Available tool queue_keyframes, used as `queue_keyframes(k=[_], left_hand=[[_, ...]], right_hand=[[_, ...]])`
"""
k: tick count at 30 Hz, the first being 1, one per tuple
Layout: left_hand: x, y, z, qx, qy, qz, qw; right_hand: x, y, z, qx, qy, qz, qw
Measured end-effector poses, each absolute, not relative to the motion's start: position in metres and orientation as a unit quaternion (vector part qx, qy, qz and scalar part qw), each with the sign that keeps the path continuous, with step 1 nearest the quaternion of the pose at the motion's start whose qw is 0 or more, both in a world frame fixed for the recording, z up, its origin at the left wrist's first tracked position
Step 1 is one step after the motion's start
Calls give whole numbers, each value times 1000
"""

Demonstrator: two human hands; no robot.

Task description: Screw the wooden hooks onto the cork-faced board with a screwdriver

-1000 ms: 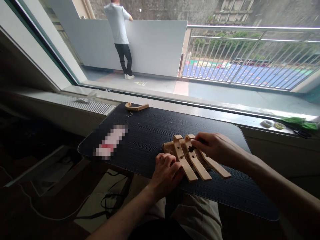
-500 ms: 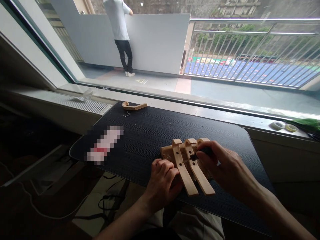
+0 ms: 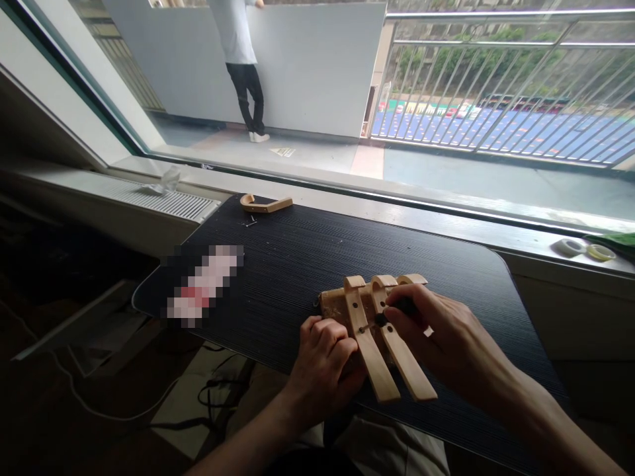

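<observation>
My right hand is closed round the dark handle of a screwdriver. Its thin shaft reaches left to the lower hole of a curved wooden hook. That hook lies across a brown wooden board, beside a second wooden hook with two dark holes. Only the curled top of a third wooden hook shows; my right hand covers the rest. My left hand grips the board's near left side, fingers against the first hook. The thumb is mostly hidden.
The black table carries another wooden hook at its far left, with small screws near it. A blurred-out pink and white item lies at left. Tape rolls sit on the sill. Beyond the window stands a person.
The view has tilted down slightly. My right hand has shifted a little on the screwdriver, which stays at the first hook's lower hole. My left hand keeps its grip.
</observation>
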State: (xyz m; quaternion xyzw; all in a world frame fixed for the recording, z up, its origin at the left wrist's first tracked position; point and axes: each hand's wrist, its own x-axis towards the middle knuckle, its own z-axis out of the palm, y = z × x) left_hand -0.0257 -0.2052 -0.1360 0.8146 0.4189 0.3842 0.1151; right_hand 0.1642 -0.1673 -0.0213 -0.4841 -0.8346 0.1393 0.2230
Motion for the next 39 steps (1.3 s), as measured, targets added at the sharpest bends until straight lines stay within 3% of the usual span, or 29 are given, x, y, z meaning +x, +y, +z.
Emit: queue_keyframes(k=[7,14,21,24,29,34,39], left_hand=[[-26,-205,-134,818,421,378,109],[-27,-206,-135,822,422,366,110],[-28,-206,-134,822,425,361,118],[-28,-207,-134,820,428,362,118],[-30,-209,-133,821,421,368,113],[-31,-209,-133,824,418,362,122],[-32,-210,-134,821,421,366,117]], right_hand=[[160,-166,-15,-474,-847,139,198],[145,-157,-12,-426,-893,98,109],[137,-148,-26,-553,-817,88,140],[136,-152,-20,-544,-824,82,138],[134,-154,13,-468,-881,48,48],[122,-150,46,-360,-927,91,-49],[114,-146,40,-397,-910,82,-86]])
